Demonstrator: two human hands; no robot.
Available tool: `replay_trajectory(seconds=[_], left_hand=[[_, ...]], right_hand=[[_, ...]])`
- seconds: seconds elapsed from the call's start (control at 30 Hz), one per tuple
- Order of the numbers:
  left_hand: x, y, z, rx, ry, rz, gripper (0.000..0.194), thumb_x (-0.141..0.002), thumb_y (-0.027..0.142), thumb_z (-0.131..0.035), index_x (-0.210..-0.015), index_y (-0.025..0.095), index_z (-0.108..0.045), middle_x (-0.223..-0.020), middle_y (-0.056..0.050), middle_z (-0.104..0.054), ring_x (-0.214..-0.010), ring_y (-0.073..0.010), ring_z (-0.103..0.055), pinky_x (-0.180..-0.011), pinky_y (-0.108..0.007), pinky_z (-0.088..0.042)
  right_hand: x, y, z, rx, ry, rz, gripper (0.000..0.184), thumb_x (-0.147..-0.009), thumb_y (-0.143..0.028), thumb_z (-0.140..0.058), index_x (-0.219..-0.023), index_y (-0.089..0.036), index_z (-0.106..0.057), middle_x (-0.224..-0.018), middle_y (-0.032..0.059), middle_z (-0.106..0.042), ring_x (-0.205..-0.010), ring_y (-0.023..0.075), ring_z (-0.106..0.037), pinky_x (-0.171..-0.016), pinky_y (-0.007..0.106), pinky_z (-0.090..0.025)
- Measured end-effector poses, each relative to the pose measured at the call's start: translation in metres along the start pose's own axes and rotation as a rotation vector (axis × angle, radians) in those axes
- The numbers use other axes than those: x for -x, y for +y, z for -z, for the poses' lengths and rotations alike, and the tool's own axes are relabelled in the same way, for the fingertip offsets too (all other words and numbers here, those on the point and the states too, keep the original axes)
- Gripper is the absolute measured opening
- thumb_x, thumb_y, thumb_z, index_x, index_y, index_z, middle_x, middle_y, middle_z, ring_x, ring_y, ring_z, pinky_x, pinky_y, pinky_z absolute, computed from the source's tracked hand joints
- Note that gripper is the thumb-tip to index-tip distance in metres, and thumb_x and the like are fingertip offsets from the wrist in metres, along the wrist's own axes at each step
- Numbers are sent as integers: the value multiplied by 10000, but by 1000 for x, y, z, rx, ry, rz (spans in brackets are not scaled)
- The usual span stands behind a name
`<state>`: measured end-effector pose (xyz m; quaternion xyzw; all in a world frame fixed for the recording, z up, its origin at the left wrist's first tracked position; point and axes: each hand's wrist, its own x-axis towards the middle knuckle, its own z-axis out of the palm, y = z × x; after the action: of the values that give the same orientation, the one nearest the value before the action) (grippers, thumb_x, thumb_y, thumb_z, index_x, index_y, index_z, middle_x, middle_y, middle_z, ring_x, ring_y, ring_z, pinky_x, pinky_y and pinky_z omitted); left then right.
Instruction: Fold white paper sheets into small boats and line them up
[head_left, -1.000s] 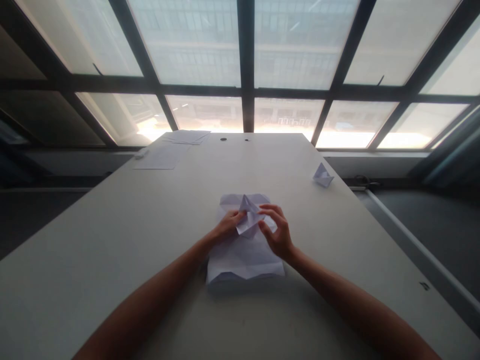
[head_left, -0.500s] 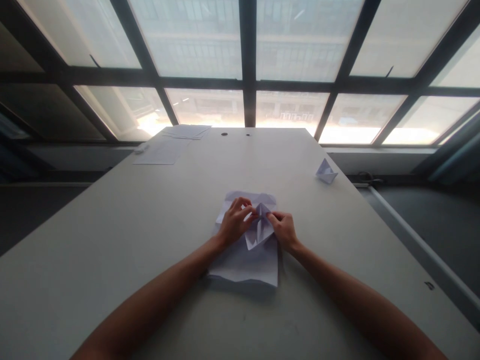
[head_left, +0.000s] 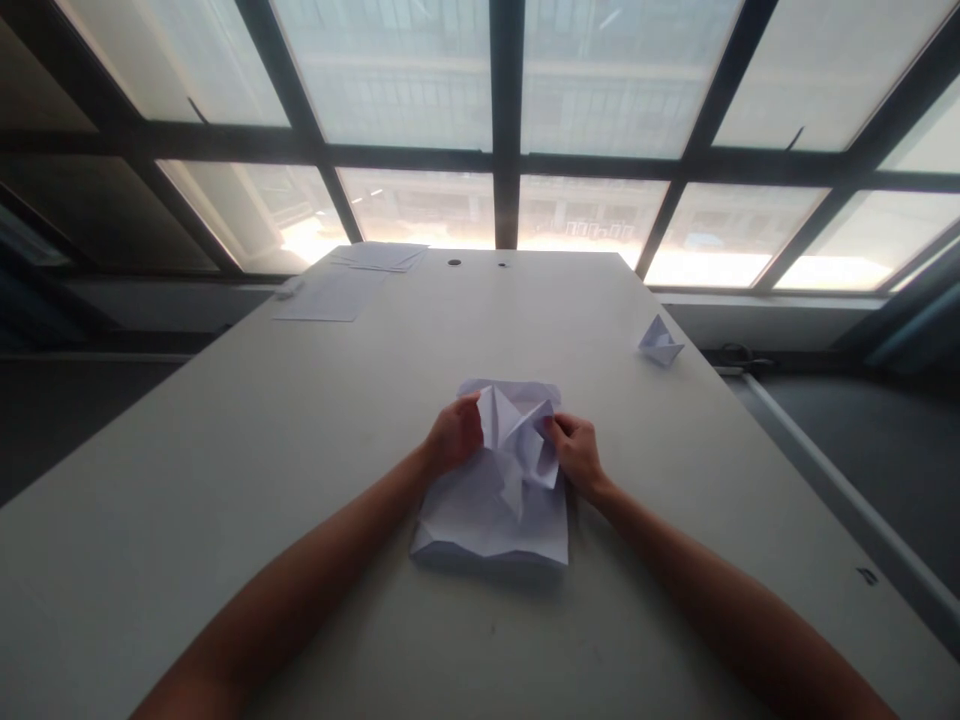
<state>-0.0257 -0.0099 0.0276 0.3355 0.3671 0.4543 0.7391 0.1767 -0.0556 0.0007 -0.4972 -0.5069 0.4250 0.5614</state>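
Between my hands is a folded white paper (head_left: 512, 440), its creased flaps pulled apart to the sides. My left hand (head_left: 454, 434) pinches its left flap, fingers closed. On the other side, my right hand (head_left: 576, 448) grips the right flap between thumb and fingers. Beneath the folded piece lies a larger white paper sheet (head_left: 487, 530) with bent, wavy edges, flat on the table. The fingertips behind the flaps are partly hidden.
A finished-looking paper boat (head_left: 661, 343) stands near the table's right edge. White sheets (head_left: 330, 295) lie at the far left of the white table (head_left: 262, 430). A small dark round hole (head_left: 454, 262) shows at the far end, before the windows.
My hands have moved apart, and the folded paper, earlier a compact diamond shape, is now spread wider with its flaps drawn outward. The view has shifted slightly.
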Motion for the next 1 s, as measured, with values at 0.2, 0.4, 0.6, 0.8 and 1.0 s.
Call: replay_trajectory(seconds=[0.2,0.4,0.6,0.8,1.0], left_hand=[[-9,-12,1,64,33,24,159,-831,280,-575,-840,126,-614,-733,-73,-680,-673,-212,-672,-621,-313,-551],[-1,-19,-5,-19,-120,-66,512,-710,227,-793,-1168,176,-569,-971,-66,-699,-814,-199,-690,-709,-289,-553],[6,-14,-7,-97,-118,44,543,-701,225,-805,-1198,142,-603,-975,-97,-713,-758,-206,-688,-676,-288,-544],[10,-14,-7,-80,-56,120,483,-717,179,-769,-1172,144,-610,-923,-89,-724,-734,-217,-696,-664,-314,-564],[12,-13,-3,-51,-51,164,387,-725,166,-748,-1093,130,-635,-904,-101,-729,-738,-239,-704,-672,-340,-575]], right_hand=[[-3,1,1,-129,98,-53,373,-781,-524,-669,-727,-155,-670,-617,-12,-583,-539,117,-448,-496,238,-336],[-3,6,4,49,141,42,370,-851,-498,-592,-718,-159,-657,-628,-2,-583,-576,137,-476,-531,252,-362],[-3,-2,4,309,323,275,390,-744,-343,-715,-1090,-208,-595,-983,68,-613,-894,228,-556,-765,352,-472],[-1,-10,3,463,170,418,100,-855,-282,-585,-796,-214,-629,-786,29,-582,-763,193,-529,-748,335,-453],[-2,-7,-1,236,18,144,262,-835,-363,-575,-825,-153,-730,-774,56,-693,-687,182,-585,-621,288,-460]])
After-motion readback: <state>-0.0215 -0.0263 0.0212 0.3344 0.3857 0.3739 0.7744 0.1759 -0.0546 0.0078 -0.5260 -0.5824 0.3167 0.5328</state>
